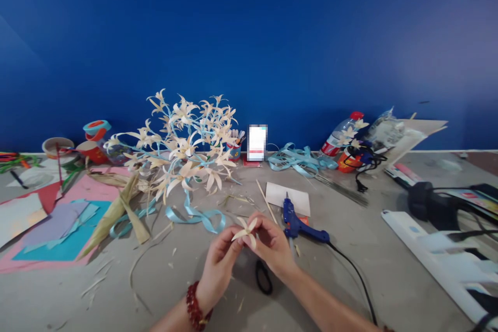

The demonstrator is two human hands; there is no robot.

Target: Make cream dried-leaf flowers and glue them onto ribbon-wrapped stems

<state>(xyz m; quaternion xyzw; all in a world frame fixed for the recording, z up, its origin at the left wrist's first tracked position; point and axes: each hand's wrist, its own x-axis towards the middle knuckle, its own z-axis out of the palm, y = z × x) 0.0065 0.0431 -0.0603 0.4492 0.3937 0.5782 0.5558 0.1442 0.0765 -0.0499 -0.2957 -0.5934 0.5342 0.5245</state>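
Between my two hands, above the table, is a small cream flower (246,230) with pointed petals. My left hand (221,254) pinches it from the left with thumb and fingers. On the other side my right hand (272,243) is closed on the petals too. Under my right hand lie scissors, with one black handle loop (264,277) showing and the rest hidden. Just right of that hand a blue hot glue gun (299,224) rests by a white card (287,197). Beyond my hands stands a large spray of similar cream flowers (187,150) on light-blue stems.
Light-blue ribbon (293,158) lies in a heap at the back. Coloured paper (73,233) and dried husks (112,212) cover the left side. A white power strip (431,264) with plugs sits at right. A bottle (337,135) leans near the blue wall.
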